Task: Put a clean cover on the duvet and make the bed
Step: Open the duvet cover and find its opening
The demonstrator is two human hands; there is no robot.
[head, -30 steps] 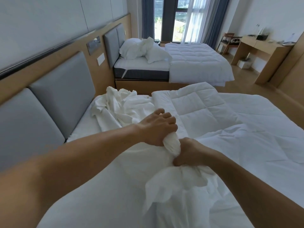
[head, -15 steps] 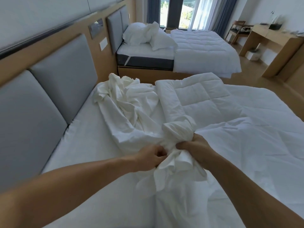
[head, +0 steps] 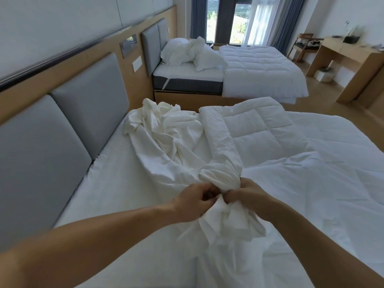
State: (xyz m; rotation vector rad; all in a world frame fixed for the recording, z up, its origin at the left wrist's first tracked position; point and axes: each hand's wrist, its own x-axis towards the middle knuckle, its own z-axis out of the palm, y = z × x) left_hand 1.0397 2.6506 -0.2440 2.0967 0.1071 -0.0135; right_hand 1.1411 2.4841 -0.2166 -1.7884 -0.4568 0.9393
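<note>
At lower centre of frame both hands meet on one gathered bunch of the white duvet cover (head: 176,154). The left hand (head: 193,201) has its fingers curled round the cloth, and the right hand (head: 247,196) is clenched on it likewise, knuckles nearly touching. Just above them sits a cloth-wrapped knob, prob. a corner of the duvet (head: 255,129) already inside the cover, tho can't confirm.

From that knob the duvet's rolled edge runs up toward frame centre, i.e. long axis straight away from the hands, leaning a bit right. The quilted bulk spreads to the right, nearer the right hand. The loose rest of the cover is heaped up-left toward the headboard (head: 89,113), nearer the left hand, lying on the bed (head: 116,183).

My guess: the next pull draws cover from that up-left heap along the rolled edge, w/ the left hand best placed to fetch it and the right to pin the corner.
</note>
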